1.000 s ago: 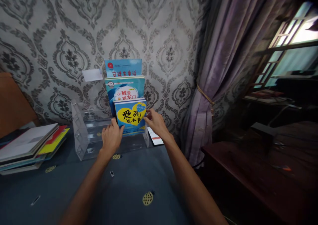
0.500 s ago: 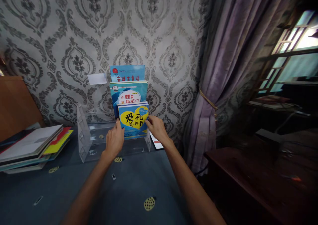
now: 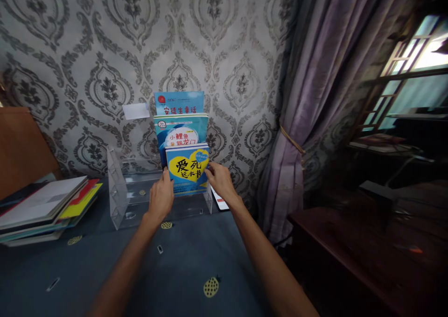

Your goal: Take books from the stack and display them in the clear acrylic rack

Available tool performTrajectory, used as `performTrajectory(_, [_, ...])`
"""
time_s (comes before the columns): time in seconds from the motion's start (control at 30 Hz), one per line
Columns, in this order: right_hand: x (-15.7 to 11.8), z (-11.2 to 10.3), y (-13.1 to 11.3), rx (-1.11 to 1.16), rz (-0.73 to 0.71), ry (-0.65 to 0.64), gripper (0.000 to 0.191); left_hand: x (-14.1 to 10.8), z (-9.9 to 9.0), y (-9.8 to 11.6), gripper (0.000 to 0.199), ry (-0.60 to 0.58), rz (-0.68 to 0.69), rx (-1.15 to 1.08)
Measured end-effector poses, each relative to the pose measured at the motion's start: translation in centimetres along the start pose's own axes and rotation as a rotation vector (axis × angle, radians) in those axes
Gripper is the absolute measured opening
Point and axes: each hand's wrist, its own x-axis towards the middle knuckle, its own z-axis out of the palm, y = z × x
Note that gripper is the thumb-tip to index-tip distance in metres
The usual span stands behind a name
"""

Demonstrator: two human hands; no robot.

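A blue book with a yellow heart on its cover (image 3: 188, 172) stands upright at the front of a clear tiered rack (image 3: 133, 193), on its right side. My left hand (image 3: 161, 193) grips the book's left edge, and my right hand (image 3: 217, 179) pinches its right edge. Behind it rises a teal book with a white circle and red lettering (image 3: 180, 128). Farther back, a light blue book with red characters (image 3: 179, 102) shows only its top part. The lower edge of the held book lies close to the rack's front tier; whether it rests there I cannot tell.
A pile of books (image 3: 45, 209) lies at the left beside a brown wooden panel (image 3: 24, 149). A phone (image 3: 220, 200) lies partly behind the rack's right end. Patterned wallpaper backs the dark tablecloth (image 3: 175, 279); a purple curtain (image 3: 294, 111) hangs at the right.
Almost nothing differs. Both hands keep their hold on the blue book, which stays in nearly the same place; the view has shifted very slightly.
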Motion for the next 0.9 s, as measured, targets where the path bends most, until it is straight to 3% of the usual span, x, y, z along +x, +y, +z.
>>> performTrajectory(0.47, [0.1,0.4,0.8,0.081,0.000,0.025,0.020,0.1,0.0,0.0,0.045,-0.015,-0.011,-0.013])
performTrajectory(0.9, [0.4,0.1,1.2,-0.030,-0.001,-0.034,0.029,0.2,-0.3,-0.5,0.047,-0.074,0.006,0.002])
